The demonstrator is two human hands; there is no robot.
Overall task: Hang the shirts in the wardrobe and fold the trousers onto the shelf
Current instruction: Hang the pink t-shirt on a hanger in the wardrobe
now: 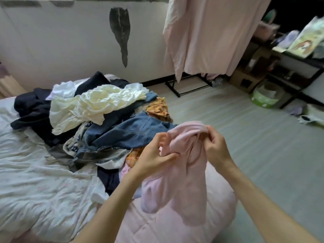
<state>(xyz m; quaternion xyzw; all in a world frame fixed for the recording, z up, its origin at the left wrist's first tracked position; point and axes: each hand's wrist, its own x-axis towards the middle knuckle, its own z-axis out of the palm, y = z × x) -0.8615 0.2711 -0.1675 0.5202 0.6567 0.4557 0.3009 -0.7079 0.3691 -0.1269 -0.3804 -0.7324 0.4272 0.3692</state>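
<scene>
Both hands, left hand [154, 155] and right hand [216, 143], are gripping a pink garment [184, 165] above the bed [43, 181]; the clothes pile [98, 116] is lying unsorted, so most work is remaining.

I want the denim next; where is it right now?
In the head view the denim garment lies mid-frame on the bed, below the cream shirt and just left of the pink garment.

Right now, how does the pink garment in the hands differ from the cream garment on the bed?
The pink garment hangs gripped by both hands; the cream garment lies crumpled on top of the pile. The pink one is lifted above the bed; the cream one is untouched. Both are light-coloured and unfolded.
</scene>
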